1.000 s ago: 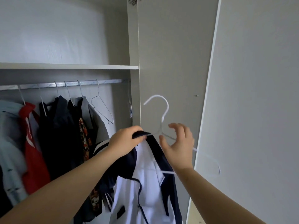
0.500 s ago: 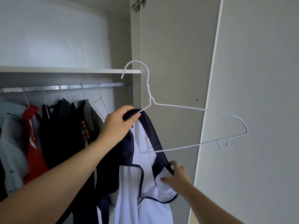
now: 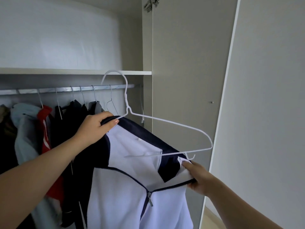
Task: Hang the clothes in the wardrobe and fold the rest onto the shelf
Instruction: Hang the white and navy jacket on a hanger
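A white zip jacket with navy collar and trim (image 3: pixel 128 192) hangs in front of me, partly over a white wire hanger (image 3: pixel 166 123). My left hand (image 3: pixel 95 128) grips the jacket's navy shoulder together with the hanger's left arm. My right hand (image 3: pixel 196 176) pinches the jacket's open front edge at the collar, just below the hanger's right end. The right half of the hanger sticks out bare above the cloth. Its hook rises in front of the wardrobe rail (image 3: pixel 66 89).
Several garments hang on the rail at left, among them a red one (image 3: pixel 45 129) and dark ones (image 3: pixel 72 123). An empty wire hanger (image 3: pixel 111 104) hangs near the rail's right end. A shelf (image 3: pixel 74 71) runs above. The open wardrobe door (image 3: pixel 267 96) stands at right.
My right hand let go of the hanger, dropped to the jacket's front and pulled it out to the right. The hanger swung round to face me broadside and the jacket spread wider.
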`<state>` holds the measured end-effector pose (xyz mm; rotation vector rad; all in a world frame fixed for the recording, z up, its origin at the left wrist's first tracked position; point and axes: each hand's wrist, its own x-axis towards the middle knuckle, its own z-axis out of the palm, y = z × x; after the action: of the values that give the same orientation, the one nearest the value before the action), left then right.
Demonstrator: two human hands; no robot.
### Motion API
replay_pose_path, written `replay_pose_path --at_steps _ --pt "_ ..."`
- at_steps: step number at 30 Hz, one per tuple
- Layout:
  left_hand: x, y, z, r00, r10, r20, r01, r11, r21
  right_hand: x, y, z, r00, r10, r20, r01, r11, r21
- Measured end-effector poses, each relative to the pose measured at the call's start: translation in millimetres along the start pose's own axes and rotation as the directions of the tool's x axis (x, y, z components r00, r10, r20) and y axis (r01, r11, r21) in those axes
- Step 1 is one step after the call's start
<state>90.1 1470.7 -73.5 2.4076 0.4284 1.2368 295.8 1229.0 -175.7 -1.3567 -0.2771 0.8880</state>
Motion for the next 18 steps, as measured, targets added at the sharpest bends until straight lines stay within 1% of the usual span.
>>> replay_pose_path --at_steps 2,4,6,8,11,13,16,18 --pt "-2 -5 -9 0.998 0.019 0.063 -0.024 0.997 0.073 -1 -5 -1 0.998 0.044 0.038 -0.047 0.996 0.071" --pt "-4 -8 -16 0.991 0.043 0.125 -0.067 0.979 0.192 -4 -9 -3 0.995 0.061 0.081 -0.072 0.988 0.139" --pt "-6 -10 -22 0.985 0.094 0.142 -0.136 0.936 0.324 -9 -13 -4 0.993 0.058 0.105 -0.074 0.985 0.156" --pt "-7 -10 -26 0.977 0.169 0.127 -0.207 0.889 0.408 -9 -17 -6 0.994 0.066 0.083 -0.077 0.988 0.136" --pt "-9 -9 -26 0.963 0.231 0.137 -0.268 0.849 0.456 -2 -20 -10 0.993 0.109 -0.049 -0.098 0.978 0.185" --pt "-11 -10 -25 0.961 0.236 0.142 -0.275 0.838 0.472 0 -21 -11 0.985 0.088 -0.151 -0.066 0.987 0.15" --pt "-13 -13 -24 0.956 0.255 0.147 -0.294 0.826 0.481 4 -17 -13 0.95 -0.054 -0.308 0.059 0.998 0.01" --pt "-13 -14 -23 0.944 0.296 0.146 -0.329 0.813 0.48 4 -14 -14 0.91 -0.178 -0.374 0.128 0.979 -0.157"
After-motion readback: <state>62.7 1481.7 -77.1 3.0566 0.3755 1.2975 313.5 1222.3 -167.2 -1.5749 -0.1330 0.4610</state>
